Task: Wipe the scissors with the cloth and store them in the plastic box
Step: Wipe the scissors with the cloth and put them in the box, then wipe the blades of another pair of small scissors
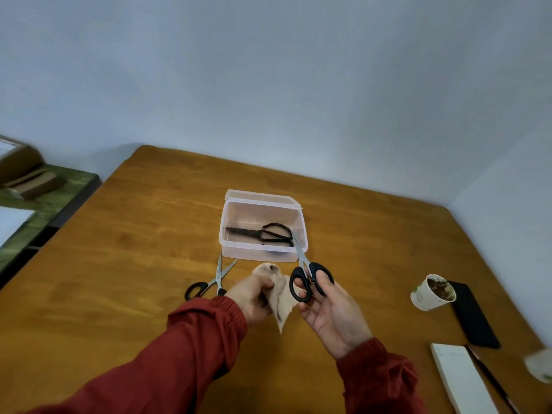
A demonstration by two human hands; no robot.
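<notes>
Head view: right hand [331, 312] fingers [324, 279] pinched black-handled steel scissors [303, 258], tips over the clear plastic box [260, 253]; left hand [254, 297] gripped beige cloth [282, 297]. The light pinch looked liable to slip.

Plain pale blue-grey walls [268, 70]; wooden table [134, 249]; green shelf [44, 198] at left.

A person is busy at a wooden table [119, 264].
The right hand [331, 312] holds the black-handled scissors [310, 270], with the blades pointing at the clear plastic box [257, 253]. The left hand [254, 297] grips a tan cloth [283, 300]. All-black scissors [260, 233] lie in the box. An open pair [217, 277] lies on the table near the left hand.
</notes>
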